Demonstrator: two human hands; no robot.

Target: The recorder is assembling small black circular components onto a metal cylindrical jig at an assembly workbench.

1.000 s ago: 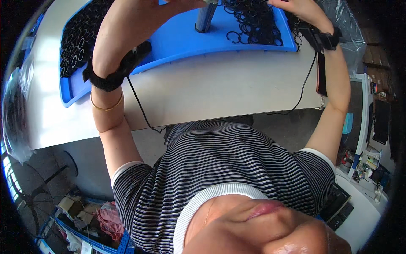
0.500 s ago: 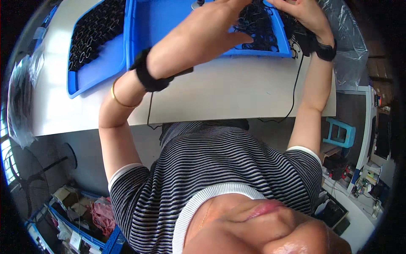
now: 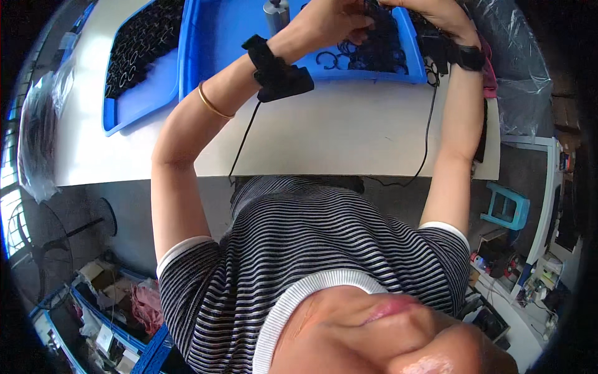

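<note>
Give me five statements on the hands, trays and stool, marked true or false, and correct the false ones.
1. The left hand is at a pile of black rings. True.
2. The leftmost tray is red. False: it is blue.
3. A gold bangle circles the left forearm. True.
4. The right hand has a bare wrist. False: a black strap circles it.
5. A turquoise stool is right of the table. True.

Two hands [image 3: 324, 22] — two blue trays [image 3: 218, 50], two wrist straps [image 3: 265, 62] — one bangle [image 3: 210, 105], one stool [image 3: 520, 209].
</note>
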